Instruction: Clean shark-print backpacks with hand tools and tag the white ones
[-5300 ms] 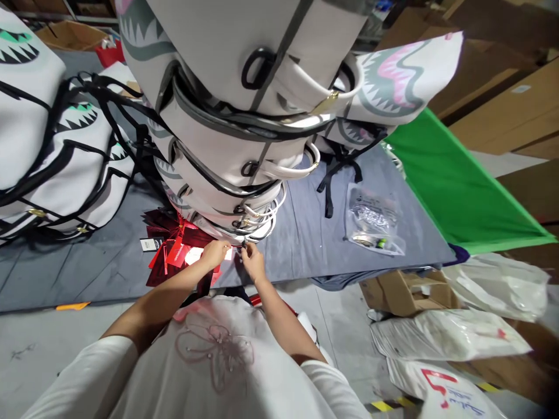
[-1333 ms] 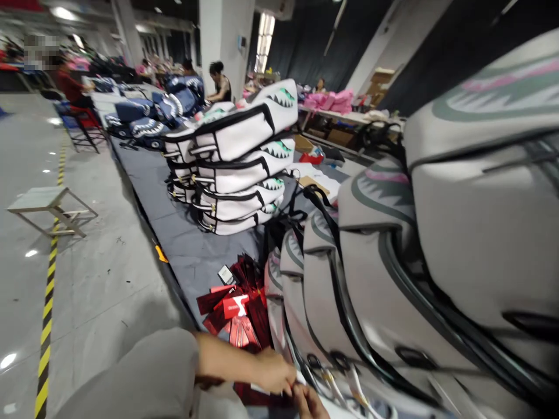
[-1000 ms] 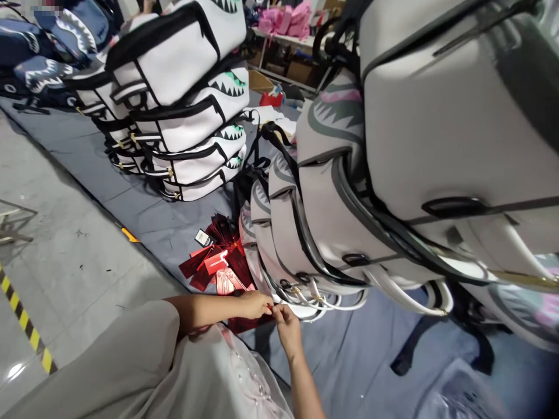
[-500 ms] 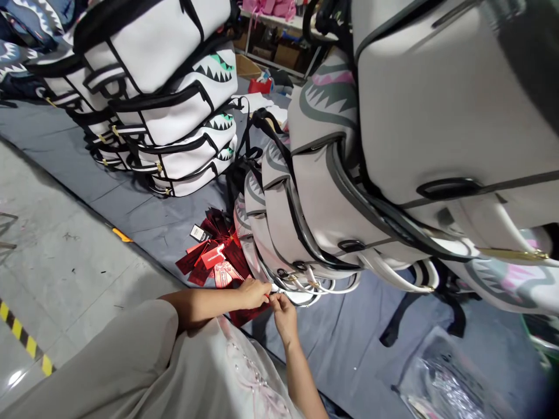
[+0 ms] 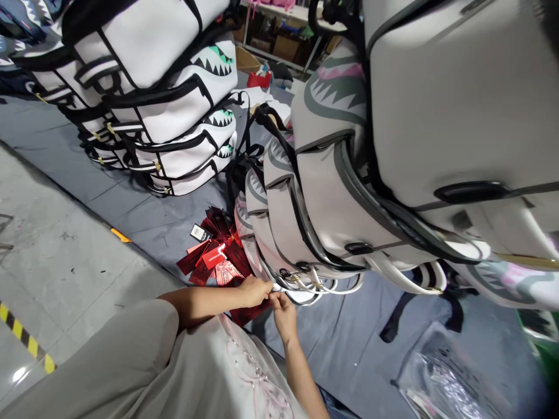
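My left hand [image 5: 255, 291] and my right hand [image 5: 282, 305] meet at the table's near edge, fingertips almost touching, both with closed fingers. What they pinch is too small to make out. Just beyond them are the white handles [image 5: 321, 285] of the lower bags in a stack of grey backpacks [image 5: 321, 195] with a shark-mouth print. Left of the stack, close to my left hand, lies a fanned pile of red tags [image 5: 213, 254] with one black-and-white tag [image 5: 200, 233] among them. More dark red tags [image 5: 248, 313] hang under my hands.
White backpacks with black trim [image 5: 170, 119] are stacked at the left on the grey table covering [image 5: 131, 212]. A clear plastic bag [image 5: 445, 372] lies at the lower right, near a black strap [image 5: 395, 320]. An orange cutter [image 5: 120, 235] rests on the left table edge.
The view has shifted slightly, so the upper grey bags appear a little further right. My hands stay together at the same spot, with hardly any visible movement.
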Tool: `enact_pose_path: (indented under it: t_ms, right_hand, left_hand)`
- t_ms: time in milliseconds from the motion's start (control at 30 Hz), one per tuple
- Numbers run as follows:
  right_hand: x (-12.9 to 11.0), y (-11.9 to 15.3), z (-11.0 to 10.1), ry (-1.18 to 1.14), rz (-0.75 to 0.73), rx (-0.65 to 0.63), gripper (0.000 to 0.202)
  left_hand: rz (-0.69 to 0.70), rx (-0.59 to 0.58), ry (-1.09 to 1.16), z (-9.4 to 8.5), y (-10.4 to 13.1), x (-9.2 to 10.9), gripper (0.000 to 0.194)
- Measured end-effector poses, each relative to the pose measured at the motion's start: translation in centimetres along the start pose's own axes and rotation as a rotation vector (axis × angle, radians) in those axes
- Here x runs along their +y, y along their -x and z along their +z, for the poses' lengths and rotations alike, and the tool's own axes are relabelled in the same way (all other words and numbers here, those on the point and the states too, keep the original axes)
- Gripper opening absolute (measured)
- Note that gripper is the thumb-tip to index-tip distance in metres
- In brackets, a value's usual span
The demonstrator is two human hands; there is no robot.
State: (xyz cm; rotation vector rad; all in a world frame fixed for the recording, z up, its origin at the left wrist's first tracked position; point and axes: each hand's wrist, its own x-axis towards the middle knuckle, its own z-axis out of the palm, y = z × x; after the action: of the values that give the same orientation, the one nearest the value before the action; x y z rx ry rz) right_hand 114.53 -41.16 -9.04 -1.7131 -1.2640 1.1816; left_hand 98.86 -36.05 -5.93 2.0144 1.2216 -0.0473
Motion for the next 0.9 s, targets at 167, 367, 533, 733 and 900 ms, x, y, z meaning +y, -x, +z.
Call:
enact_pose_path:
  t_ms: [167, 367, 533, 733, 900]
  right_hand:
    - [0.1, 0.0, 0.1, -0.005, 0.010, 0.005, 0.039]
    - [0.1, -0.3, 0.2, -0.001, 0.015, 0.030, 0.039]
    - [-0.1, -0.2, 0.1, 0.012, 0.018, 0.052, 0.038]
    - [-0.7, -0.1, 0.7, 0.044, 0.013, 0.048, 0.036]
    - [-1.1, -0.1, 0.4, 0.087, 0.030, 0.008, 0.036]
  left_hand:
    - [0.056, -0.025, -0.024, 0.1, 0.0, -0.1, 0.019]
    - [0.069, 0.017, -0.048, 0.5, -0.5, -0.3, 0.024]
    - [0.111, 0.003, -0.043, 0.7, -0.8, -0.9, 0.018]
    - [0.086, 0.090, -0.011, 0.8, -0.5, -0.5, 0.021]
    - [-0.022, 0.274, 0.018, -1.7, 1.4, -3.0, 0.026]
